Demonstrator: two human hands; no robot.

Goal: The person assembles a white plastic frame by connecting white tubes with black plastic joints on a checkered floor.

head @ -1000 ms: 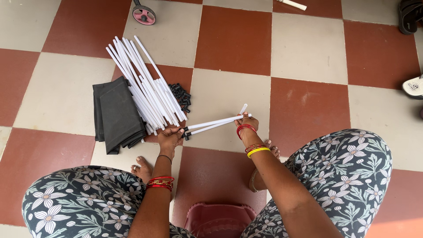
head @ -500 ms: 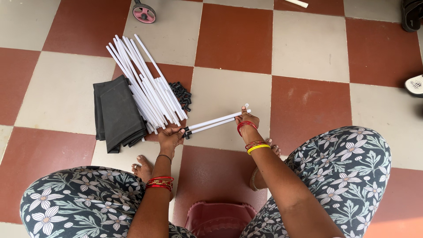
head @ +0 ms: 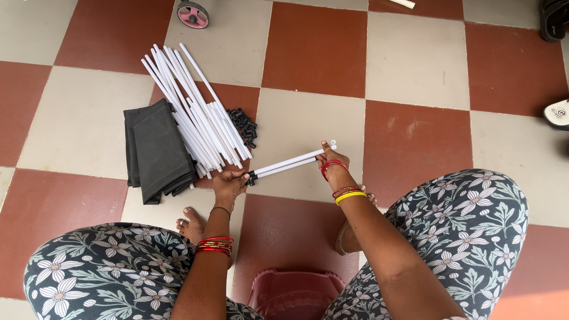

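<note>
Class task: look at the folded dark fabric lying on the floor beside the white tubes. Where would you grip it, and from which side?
Probably grip the folded dark fabric at its left long edge, coming from the left. That edge lies bare on the tiled floor, while the pile of white tubes overlaps its right edge, so a lift from there would likely drag them.

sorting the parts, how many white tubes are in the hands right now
2: two thin white plastic tubes lie side by side, the left hand at their black-connector end, the right hand at the far end. More may be hidden.
</note>
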